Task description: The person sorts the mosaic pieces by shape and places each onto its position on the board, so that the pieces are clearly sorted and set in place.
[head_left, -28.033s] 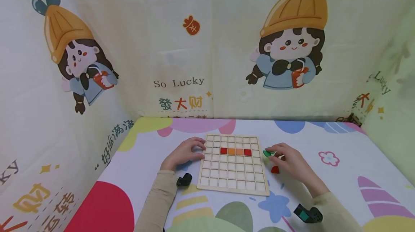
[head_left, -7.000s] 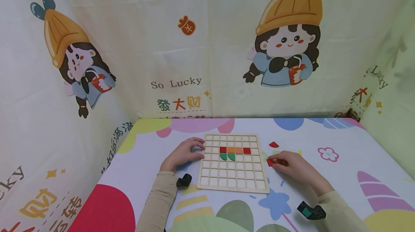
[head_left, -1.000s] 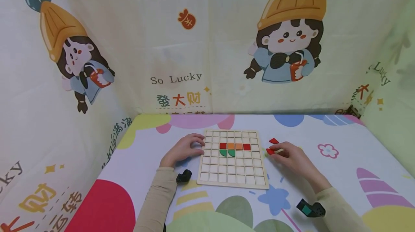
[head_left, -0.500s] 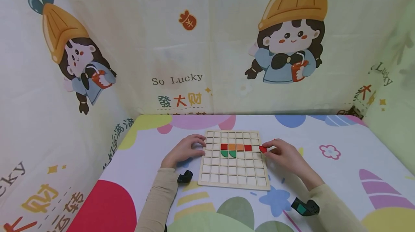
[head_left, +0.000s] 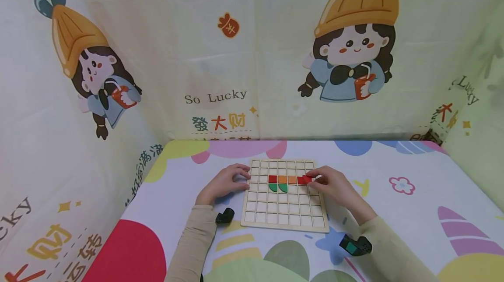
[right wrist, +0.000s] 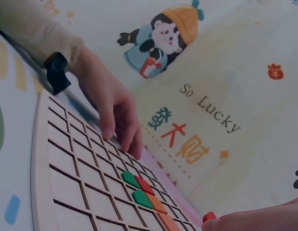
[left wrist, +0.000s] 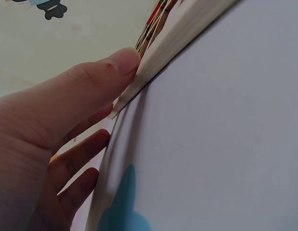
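A pale wooden grid board [head_left: 282, 208] lies on the table. In one row sit a red square [head_left: 273, 179], an orange square [head_left: 282, 179], a lighter orange square [head_left: 292, 180] and another red square [head_left: 300, 180]. Below the first two are green quarter-round tiles [head_left: 273, 188]. My left hand [head_left: 223, 184] touches the board's left edge with thumb and fingertips, as the thumb [left wrist: 122, 60] in the left wrist view shows. My right hand [head_left: 334, 185] pinches a small red tile [head_left: 307, 179] above the row's right end; fingers cover part of it.
The table carries a colourful printed cloth [head_left: 417, 216]. A printed curtain [head_left: 283, 120] stands behind it, with more at both sides. Each wrist wears a small black camera, such as the right one [head_left: 356, 245].
My right hand has carried the red tile leftward from beside the board to over its right side. The other loose red tile is now out of sight. My left hand stays at the edge.
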A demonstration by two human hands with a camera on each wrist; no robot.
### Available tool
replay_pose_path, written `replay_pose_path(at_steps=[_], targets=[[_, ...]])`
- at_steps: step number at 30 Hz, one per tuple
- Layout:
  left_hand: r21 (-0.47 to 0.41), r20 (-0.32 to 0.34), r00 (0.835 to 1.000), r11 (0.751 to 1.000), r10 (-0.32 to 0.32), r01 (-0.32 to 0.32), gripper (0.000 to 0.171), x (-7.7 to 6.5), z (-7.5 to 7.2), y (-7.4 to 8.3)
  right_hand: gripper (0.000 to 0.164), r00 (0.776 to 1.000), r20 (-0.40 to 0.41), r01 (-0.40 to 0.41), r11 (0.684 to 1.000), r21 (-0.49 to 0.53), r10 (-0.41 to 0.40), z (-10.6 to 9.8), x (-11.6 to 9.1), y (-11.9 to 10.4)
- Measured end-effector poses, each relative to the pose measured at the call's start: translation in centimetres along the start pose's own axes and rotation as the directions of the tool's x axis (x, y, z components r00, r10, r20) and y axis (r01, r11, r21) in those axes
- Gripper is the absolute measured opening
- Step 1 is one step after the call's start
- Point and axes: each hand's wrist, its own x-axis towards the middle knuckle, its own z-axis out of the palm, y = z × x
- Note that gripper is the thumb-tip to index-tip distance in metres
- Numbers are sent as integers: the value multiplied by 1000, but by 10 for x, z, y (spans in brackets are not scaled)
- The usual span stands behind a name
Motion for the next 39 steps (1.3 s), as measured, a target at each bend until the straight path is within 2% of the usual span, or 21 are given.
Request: replay_pose_path(at_steps=[11,18,23,30,39], targets=[[-12,3,1000,1000,8,-8,23,-3,-1,1,25,996,44,-72,997,28,71,11,6,-10],[-5,0,1000,1000,11,-11,24,-3,-1,0,25,998,53,-36,999,21,35,17,8,-13],[-7,-4,1000,1000,19,-19,24,-2,-1,0,25,997,57,-48,999,-3,48,20,9,-13],[-13,-8,1000,1000,13,-13,23,-2,0,-2,27,995,69,-78,997,14,77,24,7,-12],[-2,-3,1000,1000,11,-11,23,-3,0,0,27,995,77,-56,998,17,55,28,6,-13]])
